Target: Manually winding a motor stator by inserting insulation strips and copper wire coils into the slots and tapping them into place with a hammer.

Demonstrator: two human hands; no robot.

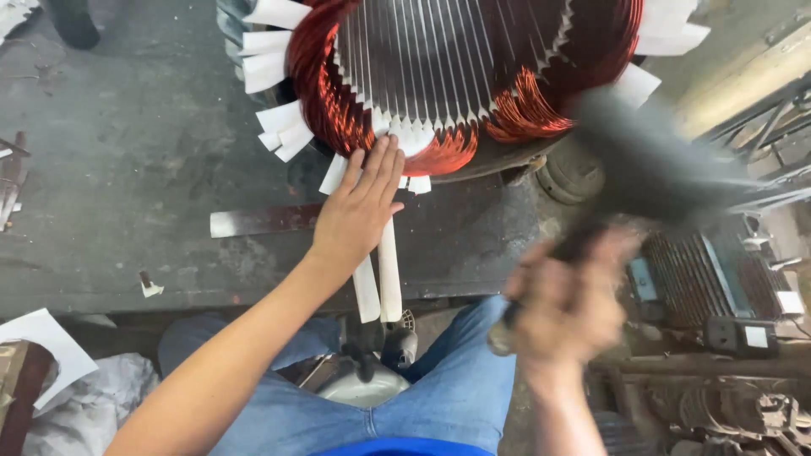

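The motor stator (456,76) is seen at the top centre, lying on the dark workbench (127,169): a ring of glossy copper-red windings (325,93) wrapped round a core of thin, grey, parallel steel slots, with stiff white insulation paper strips (274,72) fanned out from its rim like tabs.

At the stator's lower edge, the left hand (359,211) is laid flat, fingers stretched out and unclenched, pressed against the white paper slips and the lowest bulge of the winding. Just below the stator, under that hand, two long white paper strips (380,283) are seen running off the bench edge.

To the lower right of the stator, the right hand (570,308) is clenched round the handle of a black mallet (650,165), whose head is blurred by motion just beside the stator's right rim.

The bench top is shown as rough, stained, grey metal, scuffed and oily, with a flat steel bar (262,221) lying left of the hand. Below the stator, blue denim jeans (439,397) are visible. To its far right, a ribbed metal grille (710,274) and cluttered dark machine parts are spread across a grimy workshop floor; to its lower left, crumpled white sheeting (93,405).
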